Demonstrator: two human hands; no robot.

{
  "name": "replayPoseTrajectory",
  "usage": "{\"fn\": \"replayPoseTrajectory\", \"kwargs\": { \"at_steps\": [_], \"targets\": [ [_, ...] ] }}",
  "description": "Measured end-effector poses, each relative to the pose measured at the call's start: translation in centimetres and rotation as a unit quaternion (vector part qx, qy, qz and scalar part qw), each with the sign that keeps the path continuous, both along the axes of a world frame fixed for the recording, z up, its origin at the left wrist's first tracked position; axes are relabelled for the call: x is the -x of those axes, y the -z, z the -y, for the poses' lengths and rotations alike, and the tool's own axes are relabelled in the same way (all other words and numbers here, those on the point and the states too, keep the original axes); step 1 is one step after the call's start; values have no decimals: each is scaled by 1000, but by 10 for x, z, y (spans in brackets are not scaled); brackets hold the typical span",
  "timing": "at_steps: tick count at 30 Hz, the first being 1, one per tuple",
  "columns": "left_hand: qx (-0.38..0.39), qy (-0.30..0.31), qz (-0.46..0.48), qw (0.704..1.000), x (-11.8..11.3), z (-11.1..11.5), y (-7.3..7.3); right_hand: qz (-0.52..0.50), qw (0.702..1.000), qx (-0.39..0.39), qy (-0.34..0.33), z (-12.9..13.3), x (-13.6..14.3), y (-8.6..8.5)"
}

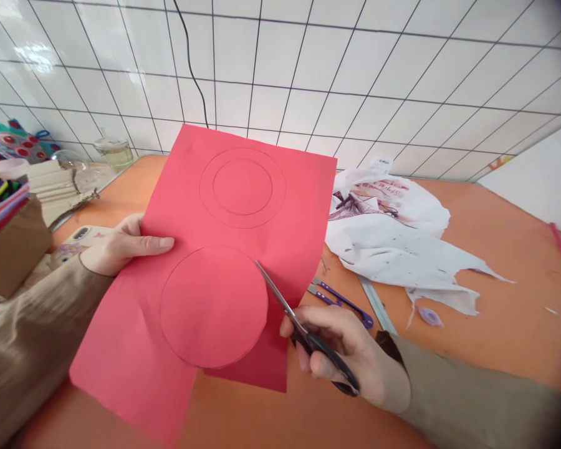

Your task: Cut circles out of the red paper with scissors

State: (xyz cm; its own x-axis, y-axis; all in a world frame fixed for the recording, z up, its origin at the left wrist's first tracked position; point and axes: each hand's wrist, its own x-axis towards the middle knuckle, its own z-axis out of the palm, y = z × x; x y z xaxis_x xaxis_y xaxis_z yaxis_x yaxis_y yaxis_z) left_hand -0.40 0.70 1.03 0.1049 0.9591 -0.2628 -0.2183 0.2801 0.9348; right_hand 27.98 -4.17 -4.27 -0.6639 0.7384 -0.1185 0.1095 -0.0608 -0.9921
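My left hand [133, 242] grips the left edge of a large sheet of red paper [303, 199], thumb on top and fingers hidden behind. Two concentric circles are drawn on its upper part. Lower down lies a bigger outlined circle, cut free along its right and lower right edge, with a flap of paper hanging behind. My right hand [350, 355] is closed round the black handles of a pair of scissors [303, 330]. The blades point up and left, their tip at the circle's upper right outline. The blades look nearly together.
On the orange table [509, 349], a crumpled white plastic bag [397, 231] lies at right. Purple-handled scissors [350, 304], a metal ruler [376, 302] and a small purple ring [430, 316] are near it. At left stand a cardboard box [16, 249], a phone [81, 240] and a lidded cup [115, 153].
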Motion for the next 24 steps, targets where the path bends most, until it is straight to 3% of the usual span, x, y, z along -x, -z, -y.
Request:
{"fn": "replayPoseTrajectory", "kwargs": {
  "at_steps": [24],
  "targets": [
    [-13,26,0,1000,1,2,4,-21,999,37,1,0,0,-2]
  ]
}}
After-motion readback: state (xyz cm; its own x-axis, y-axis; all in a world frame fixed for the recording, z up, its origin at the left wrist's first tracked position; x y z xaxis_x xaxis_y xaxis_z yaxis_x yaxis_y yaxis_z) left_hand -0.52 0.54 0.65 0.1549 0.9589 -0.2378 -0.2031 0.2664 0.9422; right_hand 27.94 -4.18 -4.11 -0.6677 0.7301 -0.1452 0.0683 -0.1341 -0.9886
